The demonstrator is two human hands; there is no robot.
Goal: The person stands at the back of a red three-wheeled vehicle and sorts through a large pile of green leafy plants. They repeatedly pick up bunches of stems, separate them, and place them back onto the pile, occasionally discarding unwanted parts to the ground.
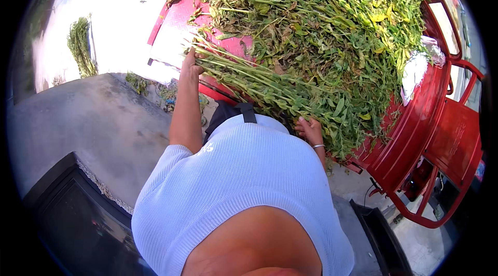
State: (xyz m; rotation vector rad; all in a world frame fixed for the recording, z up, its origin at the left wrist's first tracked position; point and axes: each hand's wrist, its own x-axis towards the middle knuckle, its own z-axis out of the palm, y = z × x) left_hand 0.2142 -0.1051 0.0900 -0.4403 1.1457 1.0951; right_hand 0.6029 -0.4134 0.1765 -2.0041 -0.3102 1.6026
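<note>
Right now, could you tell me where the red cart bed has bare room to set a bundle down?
Only a pink-red strip of the cart bed is bare, bordered by the cart's left edge and the left hand on the stem ends. Everywhere else the heap of leafy green stalks covers it, crowding to the right rail and the right hand.

A single head-worn fisheye looks steeply down the wearer's chest, close over both hands, facing a red cart bed (pixel 415 120) beyond them.

Plant pile (pixel 321 32) on cart bed (pixel 179 22); stalk bundle (pixel 259 81) at near edge; cloth (pixel 415 71) right.
</note>
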